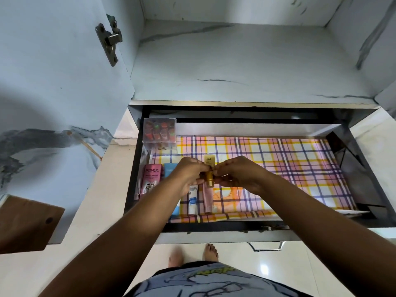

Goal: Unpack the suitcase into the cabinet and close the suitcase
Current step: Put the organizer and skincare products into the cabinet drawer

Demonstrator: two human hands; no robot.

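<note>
The cabinet's drawer (214,236) is pulled out below me, lined with pink, yellow and purple checked paper (289,168). Both my hands meet over its left half, pinching a small gold tube (209,179) with a cream top; my left hand (188,174) holds its left side and my right hand (235,176) its right. Under my hands lie a pink Pond's BB box (151,179), a blue tube (169,169), a white tube (192,202) and a pale pink tube (207,200). The suitcase is out of view.
A clear box of small bottles (159,131) stands in the drawer's back left corner. Above the drawer is a bare white marble-look shelf (246,67). The cabinet door (53,82) hangs open on the left. My bare feet (211,251) stand on the tiled floor.
</note>
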